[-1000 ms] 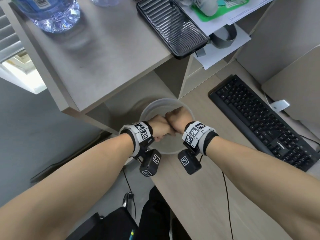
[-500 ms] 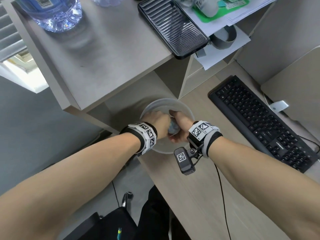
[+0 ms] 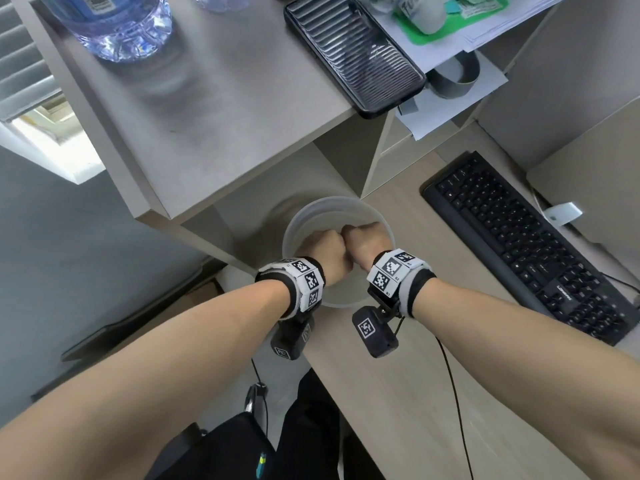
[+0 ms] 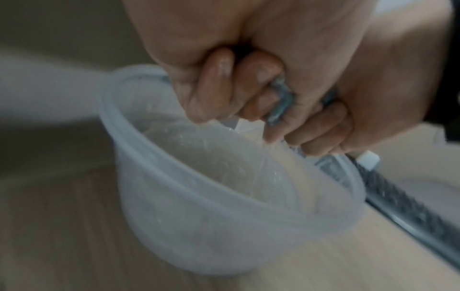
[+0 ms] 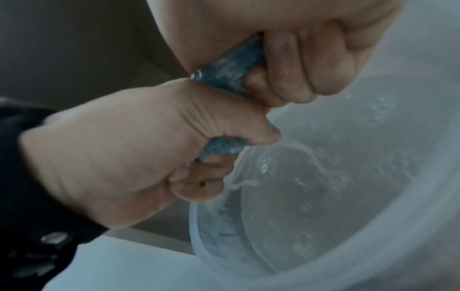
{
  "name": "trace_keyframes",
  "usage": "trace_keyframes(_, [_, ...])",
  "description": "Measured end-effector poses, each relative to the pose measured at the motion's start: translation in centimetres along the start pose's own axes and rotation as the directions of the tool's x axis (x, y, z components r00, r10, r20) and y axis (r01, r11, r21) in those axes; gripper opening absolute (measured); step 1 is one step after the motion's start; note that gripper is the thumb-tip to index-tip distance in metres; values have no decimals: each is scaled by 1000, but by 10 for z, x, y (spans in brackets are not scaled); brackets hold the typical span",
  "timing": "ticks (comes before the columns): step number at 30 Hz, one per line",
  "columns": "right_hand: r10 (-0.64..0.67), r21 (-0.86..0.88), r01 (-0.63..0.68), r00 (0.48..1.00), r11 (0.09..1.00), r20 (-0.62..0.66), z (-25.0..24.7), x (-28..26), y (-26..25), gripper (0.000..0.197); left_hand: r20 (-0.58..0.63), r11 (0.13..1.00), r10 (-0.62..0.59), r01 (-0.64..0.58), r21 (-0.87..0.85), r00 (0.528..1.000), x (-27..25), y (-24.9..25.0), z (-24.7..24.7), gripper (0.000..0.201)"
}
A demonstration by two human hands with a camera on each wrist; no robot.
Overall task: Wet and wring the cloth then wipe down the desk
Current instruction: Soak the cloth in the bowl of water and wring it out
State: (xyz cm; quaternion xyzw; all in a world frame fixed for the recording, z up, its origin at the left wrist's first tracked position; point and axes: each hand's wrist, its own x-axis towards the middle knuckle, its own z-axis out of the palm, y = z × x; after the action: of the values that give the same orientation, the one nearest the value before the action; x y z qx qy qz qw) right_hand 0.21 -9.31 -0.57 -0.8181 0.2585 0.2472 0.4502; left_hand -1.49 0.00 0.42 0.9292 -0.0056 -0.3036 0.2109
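Both fists meet knuckle to knuckle over a translucent plastic bowl (image 3: 332,202) on the wooden desk (image 3: 398,393). My left hand (image 3: 322,249) and right hand (image 3: 365,242) each grip one end of a twisted blue cloth, which is hidden in the head view. In the left wrist view the wet cloth (image 4: 280,102) shows between the curled fingers of my left hand (image 4: 199,59) and right hand (image 4: 373,78). The right wrist view shows the cloth (image 5: 231,72) running from my right hand (image 5: 286,39) to my left hand (image 5: 124,147), with water streaming into the bowl (image 5: 373,256).
A raised shelf (image 3: 207,116) overhangs the bowl's far side and carries a water bottle (image 3: 117,22), a phone (image 3: 353,53) and papers. A black keyboard (image 3: 519,244) lies on the desk to the right. A black cable (image 3: 453,393) trails over the desk's near part.
Half a second ago my wrists were rolled in opposite ways with the cloth showing between them. Now the fists are back knuckle to knuckle above the bowl.
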Motion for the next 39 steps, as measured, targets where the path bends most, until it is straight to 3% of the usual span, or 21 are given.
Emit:
trace_keyframes(4, [-89,-164,92,996,982,23,1,2,-1,32,62,984,-13,23,-175,998,3,-5,2,23])
trace_keyframes(8, [-179,-292,185,983,938,49,-2,0,-5,35,109,947,-33,66,-313,993,4,-10,3,13])
trace_keyframes(15, [-333,-414,373,928,830,168,-12,-1,-13,39,238,803,-51,182,-567,970,3,-14,3,12])
trace_keyframes(19, [-377,-422,399,916,814,140,-13,3,-12,39,308,727,-41,240,-644,950,5,-16,6,18])
trace_keyframes(21, [-341,-395,356,934,847,111,-14,4,-8,36,295,799,-38,206,-565,955,7,-12,3,17])
trace_keyframes(22, [-291,-367,306,952,878,99,-13,4,-7,34,256,880,-26,143,-452,966,10,-9,1,13])
trace_keyframes(23, [-210,-314,232,972,921,103,-12,5,-5,34,198,953,-4,64,-297,980,12,-8,-2,11])
trace_keyframes(25, [54,-122,-33,983,992,173,-9,8,-6,32,96,999,36,-35,-8,995,12,-7,-9,11])
trace_keyframes(27, [339,92,-387,881,917,330,-13,4,-6,31,46,958,122,-130,255,991,10,-8,-17,18])
trace_keyframes(29, [401,164,-534,774,830,490,-21,1,-2,43,38,837,261,-246,488,964,7,-5,-23,30])
trace_keyframes(31, [367,161,-550,720,819,589,-27,0,4,59,70,714,366,-328,618,928,6,1,-26,37])
trace_keyframes(34, [392,138,-543,737,828,551,-22,-2,7,60,91,628,412,-355,693,907,2,9,-23,33])
trace_keyframes(36, [346,168,-456,828,874,442,-18,-5,7,47,51,650,396,-319,689,917,-1,13,-23,25])
trace_keyframes(38, [173,190,-241,933,952,316,-15,-2,5,36,12,713,363,-286,641,932,-3,14,-24,25])
trace_keyframes(39, [86,158,-134,957,978,277,-14,-1,4,34,-4,743,344,-270,612,939,-4,14,-24,26])
